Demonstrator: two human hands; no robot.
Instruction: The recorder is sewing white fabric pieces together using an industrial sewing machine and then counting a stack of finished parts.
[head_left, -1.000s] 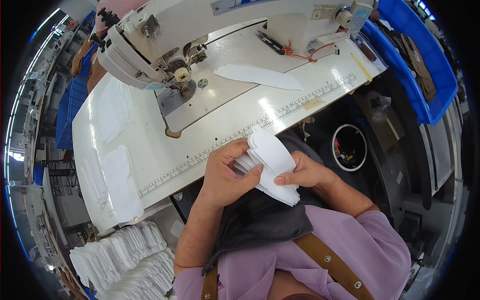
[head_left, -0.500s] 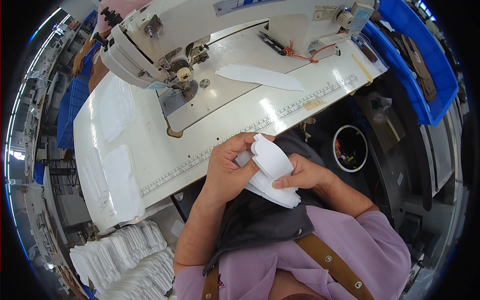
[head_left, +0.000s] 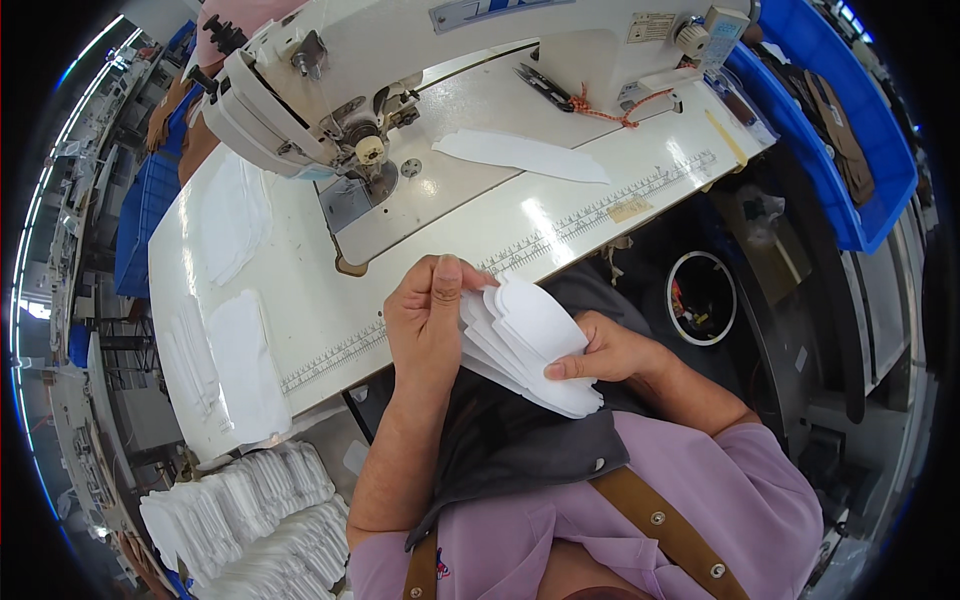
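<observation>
Sewing table beyond — left hand upright, right hand pinching white pieces.

White sewing machine across top of frame. Black snips on its bed, upper centre, orange cord alongside. Yellow strip upper right, near blue bin holding brown and black pieces. White-rimmed round container right of centre; second blue bin upper left.
</observation>
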